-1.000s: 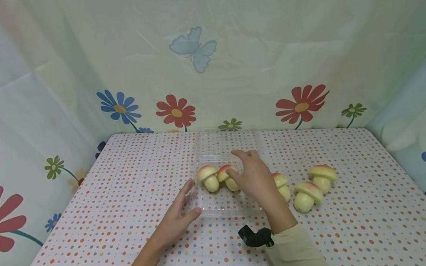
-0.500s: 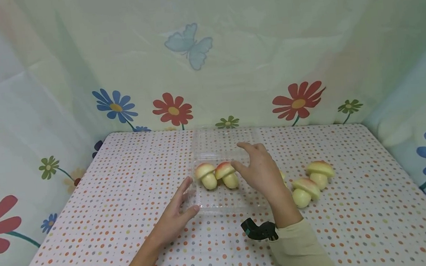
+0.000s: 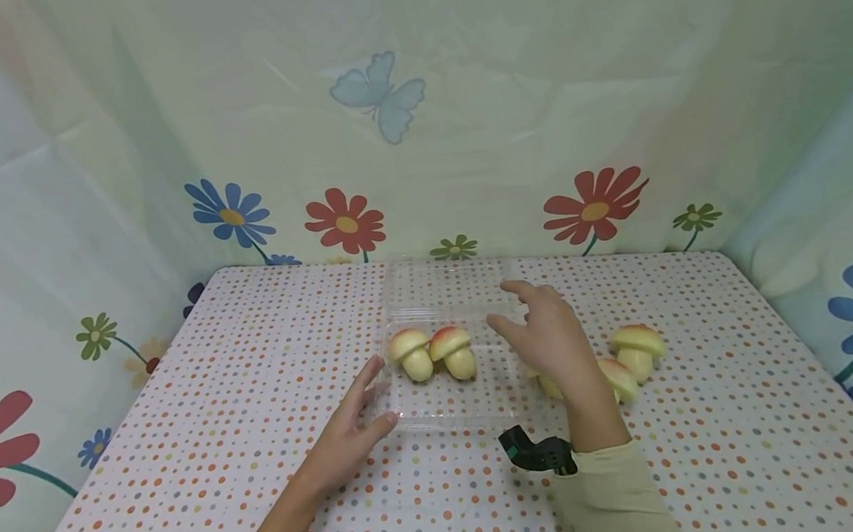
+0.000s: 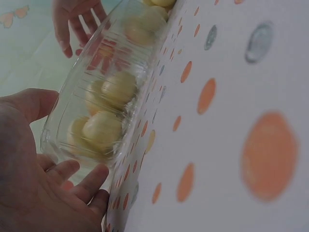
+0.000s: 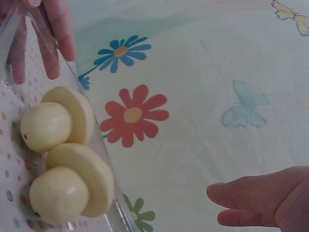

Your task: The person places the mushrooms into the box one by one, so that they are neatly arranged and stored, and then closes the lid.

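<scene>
1. Left hand (image 3: 348, 431): fingers loosely spread, gripping nothing, at the left edge of the clear container (image 3: 445, 411).
2. Right hand (image 3: 551, 335): thumb and fingers parted, holding nothing, near its right edge.
3. Two mushrooms (image 3: 412, 356) inside.

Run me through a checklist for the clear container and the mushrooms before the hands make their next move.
1. Container open: ok, lid folded back on the far side.
2. Mushrooms inside: ok, left mushroom and right mushroom lie side by side.
3. Room for more: ok, seemingly, to their right.
4. Right hand free: ok, holds nothing.
5. Left hand steadying the container: cannot tell; it is at the left edge, pressure unclear.
6. Nearest loose mushroom in full view: not ok, partly hidden by the right arm.
</scene>
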Motion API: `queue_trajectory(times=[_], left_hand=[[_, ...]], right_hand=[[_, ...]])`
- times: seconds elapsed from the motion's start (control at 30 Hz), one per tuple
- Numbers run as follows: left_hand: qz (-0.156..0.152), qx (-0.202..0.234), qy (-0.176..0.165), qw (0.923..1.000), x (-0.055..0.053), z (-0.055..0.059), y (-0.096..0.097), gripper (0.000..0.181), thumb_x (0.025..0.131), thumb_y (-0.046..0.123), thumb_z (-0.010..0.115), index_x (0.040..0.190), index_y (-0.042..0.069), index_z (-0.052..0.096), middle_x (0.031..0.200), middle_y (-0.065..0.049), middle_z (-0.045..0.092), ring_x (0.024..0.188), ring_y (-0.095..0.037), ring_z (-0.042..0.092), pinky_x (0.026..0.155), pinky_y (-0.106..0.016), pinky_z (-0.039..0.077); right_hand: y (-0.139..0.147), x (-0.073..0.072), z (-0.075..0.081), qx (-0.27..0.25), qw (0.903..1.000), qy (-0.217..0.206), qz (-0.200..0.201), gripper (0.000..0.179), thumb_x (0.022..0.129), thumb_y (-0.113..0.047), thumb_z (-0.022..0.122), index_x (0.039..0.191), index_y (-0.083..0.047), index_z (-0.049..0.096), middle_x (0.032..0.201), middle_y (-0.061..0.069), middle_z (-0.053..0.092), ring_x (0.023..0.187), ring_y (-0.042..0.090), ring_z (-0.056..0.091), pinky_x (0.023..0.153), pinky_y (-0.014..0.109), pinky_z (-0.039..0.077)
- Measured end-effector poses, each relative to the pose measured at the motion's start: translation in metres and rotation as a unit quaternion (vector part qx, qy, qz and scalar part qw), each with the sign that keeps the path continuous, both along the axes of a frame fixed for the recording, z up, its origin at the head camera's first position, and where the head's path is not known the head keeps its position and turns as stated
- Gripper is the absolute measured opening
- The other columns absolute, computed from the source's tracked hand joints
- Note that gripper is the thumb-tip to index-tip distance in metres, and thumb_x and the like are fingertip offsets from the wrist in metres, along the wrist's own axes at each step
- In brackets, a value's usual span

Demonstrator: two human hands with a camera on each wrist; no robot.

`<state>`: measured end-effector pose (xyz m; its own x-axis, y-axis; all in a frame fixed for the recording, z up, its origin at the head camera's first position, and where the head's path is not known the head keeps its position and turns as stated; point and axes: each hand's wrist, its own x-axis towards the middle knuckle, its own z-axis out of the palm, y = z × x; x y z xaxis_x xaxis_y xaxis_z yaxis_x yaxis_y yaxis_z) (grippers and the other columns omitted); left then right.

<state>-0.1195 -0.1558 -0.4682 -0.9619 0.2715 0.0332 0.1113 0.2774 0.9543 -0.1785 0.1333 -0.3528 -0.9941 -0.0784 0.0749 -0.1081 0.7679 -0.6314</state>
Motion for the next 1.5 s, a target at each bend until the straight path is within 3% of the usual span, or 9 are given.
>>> queue_trajectory(times=[0.43, 1.0, 1.27, 1.5], left_hand=[[0.001, -0.004, -0.001, 1.0000, 0.000, 0.000, -0.001, 0.081, 0.104, 0.017, 0.061, 0.168, 0.020, 0.011, 0.175, -0.003, 0.014, 0.157, -0.038, 0.025, 0.124, -0.068, 0.017], [0.001, 0.000, 0.000, 1.0000, 0.000, 0.000, -0.001, 0.082, 0.104, 0.017, 0.062, 0.168, 0.020, 0.011, 0.174, -0.002, 0.015, 0.157, -0.038, 0.026, 0.124, -0.068, 0.017], [0.000, 0.000, -0.001, 1.0000, 0.000, 0.000, 0.000, 0.082, 0.104, 0.017, 0.062, 0.168, 0.021, 0.011, 0.174, -0.002, 0.015, 0.157, -0.038, 0.026, 0.124, -0.068, 0.016], [0.002, 0.000, -0.001, 1.0000, 0.000, 0.000, 0.000, 0.082, 0.103, 0.016, 0.062, 0.168, 0.022, 0.012, 0.174, -0.003, 0.015, 0.157, -0.039, 0.027, 0.124, -0.068, 0.016]], right_hand=[[0.021, -0.002, 0.005, 0.010, 0.9996, -0.026, 0.010, 0.061, 0.101, -0.035, 0.065, 0.152, -0.005, 0.048, 0.141, 0.031, 0.057, 0.123, 0.047, 0.060, 0.093, 0.059, 0.053], [0.045, 0.000, 0.007, 0.025, 0.9956, -0.090, 0.011, 0.065, 0.101, -0.039, 0.062, 0.153, -0.005, 0.045, 0.145, 0.033, 0.052, 0.129, 0.051, 0.052, 0.098, 0.065, 0.049], [0.057, 0.000, 0.005, 0.021, 0.9926, -0.113, 0.037, 0.064, 0.100, -0.035, 0.064, 0.153, -0.004, 0.046, 0.141, 0.034, 0.054, 0.114, 0.046, 0.063, 0.085, 0.053, 0.055], [0.061, 0.001, 0.002, 0.028, 0.9856, -0.157, 0.058, 0.062, 0.095, -0.025, 0.070, 0.151, -0.006, 0.050, 0.142, 0.034, 0.053, 0.119, 0.049, 0.057, 0.087, 0.057, 0.054]])
